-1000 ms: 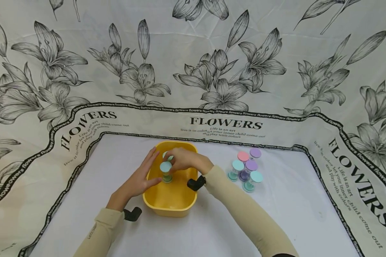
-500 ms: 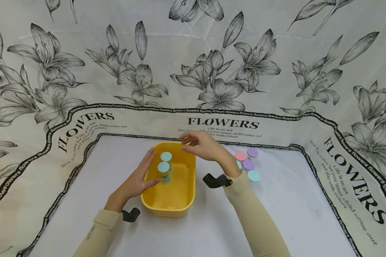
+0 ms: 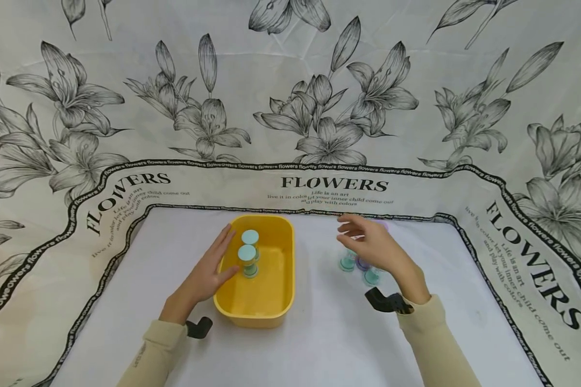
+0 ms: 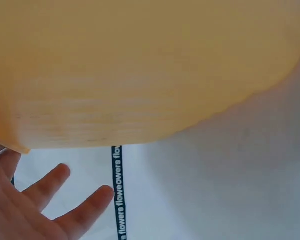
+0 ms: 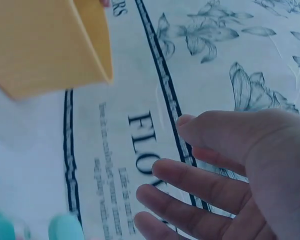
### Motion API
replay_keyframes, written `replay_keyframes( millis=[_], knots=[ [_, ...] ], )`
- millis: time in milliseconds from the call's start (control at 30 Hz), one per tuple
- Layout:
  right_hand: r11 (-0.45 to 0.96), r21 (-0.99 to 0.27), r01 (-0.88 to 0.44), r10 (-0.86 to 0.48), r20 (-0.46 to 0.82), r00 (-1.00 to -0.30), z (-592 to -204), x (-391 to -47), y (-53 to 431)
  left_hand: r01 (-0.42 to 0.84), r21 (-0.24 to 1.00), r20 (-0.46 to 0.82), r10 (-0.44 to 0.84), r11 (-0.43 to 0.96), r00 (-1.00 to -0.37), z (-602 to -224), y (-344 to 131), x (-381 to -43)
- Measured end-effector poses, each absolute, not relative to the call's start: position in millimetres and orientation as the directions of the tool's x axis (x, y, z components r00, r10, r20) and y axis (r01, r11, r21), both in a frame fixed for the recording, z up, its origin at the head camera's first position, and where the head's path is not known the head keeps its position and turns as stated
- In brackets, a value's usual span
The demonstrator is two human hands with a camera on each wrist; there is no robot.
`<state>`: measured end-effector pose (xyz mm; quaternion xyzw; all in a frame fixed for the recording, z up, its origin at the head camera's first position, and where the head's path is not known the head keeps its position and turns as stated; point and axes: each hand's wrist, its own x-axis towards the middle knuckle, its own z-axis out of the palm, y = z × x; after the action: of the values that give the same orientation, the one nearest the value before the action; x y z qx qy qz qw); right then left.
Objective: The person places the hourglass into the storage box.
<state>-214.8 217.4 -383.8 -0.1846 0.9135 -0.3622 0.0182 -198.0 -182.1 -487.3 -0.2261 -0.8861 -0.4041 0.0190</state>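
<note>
Two small sand timers with light blue caps, one nearer (image 3: 246, 253) and one farther (image 3: 250, 237), stand in the left part of a yellow tub (image 3: 273, 295). My left hand (image 3: 203, 279) rests at the tub's left rim, fingers extended and thumb over the edge; the left wrist view shows its fingers spread beside the tub wall (image 4: 140, 75). My right hand (image 3: 373, 244) hovers over a cluster of sand timers on the right, holding nothing, its fingers loosely bent. Teal-based timers (image 3: 347, 262) and a purple one (image 3: 362, 264) show below it; the hand hides others partly.
A white cloth (image 3: 314, 344) covers the table, with a black printed border line along its back and sides. Behind it hangs a flower-patterned sheet (image 3: 242, 64). Black wrist cameras sit on the left wrist (image 3: 199, 328) and right wrist (image 3: 387, 301).
My right hand has let go of a sand timer in the tub, lifted out and swung right to above the cluster. The left hand stays at the tub's rim.
</note>
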Motion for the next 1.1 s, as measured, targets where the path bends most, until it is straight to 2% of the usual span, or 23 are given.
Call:
replay_keyframes(
  millis=[300,467,733,967,1100],
  knots=[
    [0.766,-0.539,-0.351,-0.254,0.248,-0.935,-386,-200,276,0.43,0.653,0.153,0.448,0.624,-0.881,-478,-193,-195],
    [0.799,-0.484,-0.357,-0.23,0.302,-0.925,-392,-194,303,0.44,0.625,0.165,0.442,0.645,-0.882,-479,-194,-193],
    [0.815,-0.521,-0.254,-0.189,0.175,-0.966,-405,-184,329,0.421,0.689,0.159,0.444,0.59,-0.882,-485,-193,-193],
    [0.807,-0.57,-0.153,-0.172,0.02,-0.985,-431,-178,330,0.408,0.702,0.151,0.437,0.584,-0.887,-486,-192,-194],
    [0.812,-0.57,-0.129,-0.169,-0.017,-0.986,-444,-178,328,0.405,0.71,0.15,0.438,0.576,-0.886,-486,-191,-194]
  ],
)
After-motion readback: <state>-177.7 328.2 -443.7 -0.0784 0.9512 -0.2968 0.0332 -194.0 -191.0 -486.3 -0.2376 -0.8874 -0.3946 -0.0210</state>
